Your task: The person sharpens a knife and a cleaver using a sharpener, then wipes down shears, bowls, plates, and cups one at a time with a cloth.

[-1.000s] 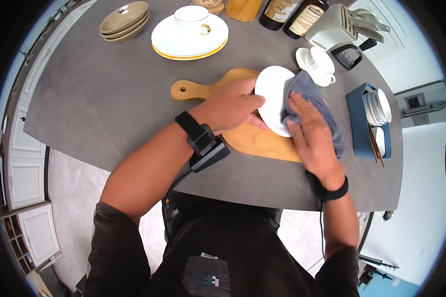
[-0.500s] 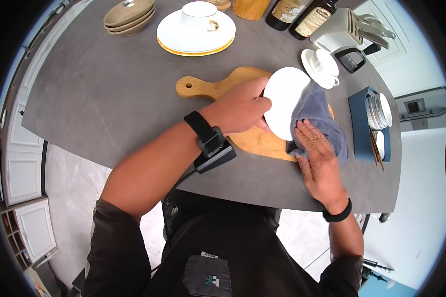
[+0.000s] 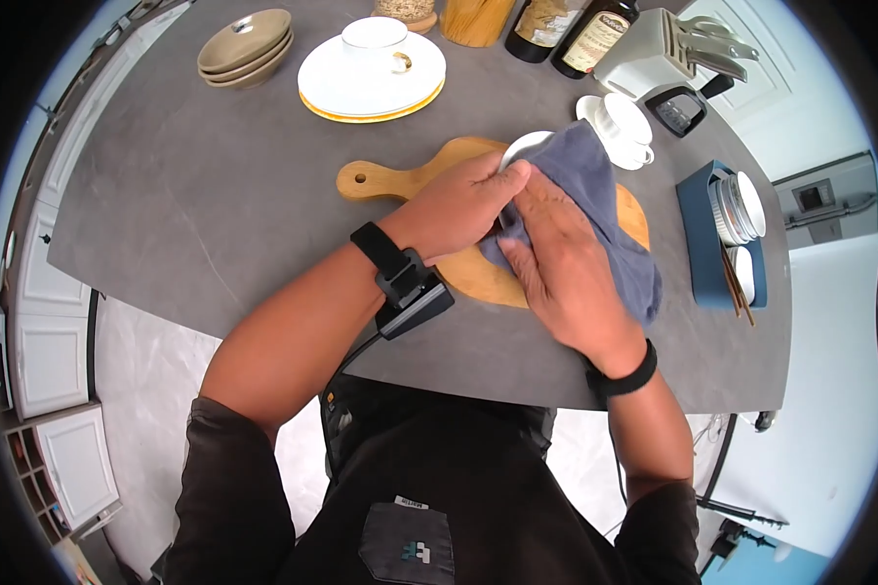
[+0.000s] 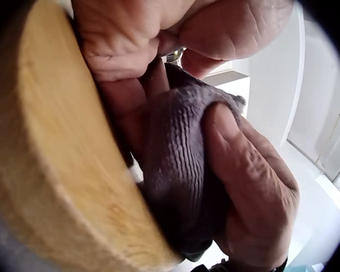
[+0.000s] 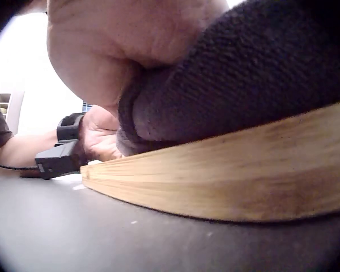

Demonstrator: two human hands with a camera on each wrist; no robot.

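Observation:
A white saucer is mostly hidden under a grey-blue cloth, above the wooden board. The left hand grips the saucer's left edge, its thumb on top. With its fingers extended, the right hand presses the cloth onto the saucer, fingertips beside the left thumb. Bunched cloth shows in the left wrist view between the hands, near the board. In the right wrist view the cloth hangs over the board's edge.
Stacked brown bowls and white plates with a cup stand at the back. Bottles, a knife block and a cup on a saucer are back right. A blue rack with bowls and chopsticks stands right.
The right hand and cloth have moved left across the saucer, which was mostly uncovered before. The left hand keeps its grip and has shifted slightly left in the head view.

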